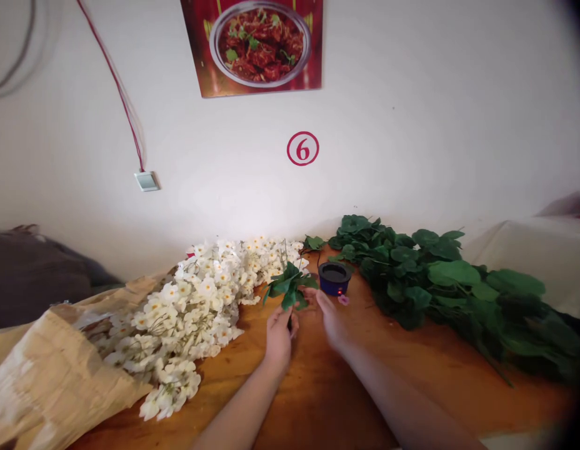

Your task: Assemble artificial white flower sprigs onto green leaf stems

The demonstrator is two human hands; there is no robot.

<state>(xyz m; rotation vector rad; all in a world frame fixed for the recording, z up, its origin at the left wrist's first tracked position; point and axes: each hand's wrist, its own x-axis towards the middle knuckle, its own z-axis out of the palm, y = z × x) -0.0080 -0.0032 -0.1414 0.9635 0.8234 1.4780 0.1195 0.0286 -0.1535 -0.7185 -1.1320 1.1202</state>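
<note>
My left hand [280, 328] is closed around the base of a small bunch of green leaves [286, 282], which look artificial. Thin bare stems stick up from the top of the bunch. Just to its right is my right hand [330, 315], fingers reaching toward the leaves and thumb apart. Whether those fingertips touch a leaf is hard to make out. Beyond the right hand stands a small round dark-blue pot [334, 284] with a black inside and a glowing red light on its front. A small pink flower [343, 300] lies against its base.
White flowers with yellow centres [208, 300] are heaped on the left, partly in brown paper wrapping [60, 375]. A big pile of green leaves [412, 275] covers the right of the wooden table [313, 394]. Behind is a white wall [388, 125] with a switch [147, 181].
</note>
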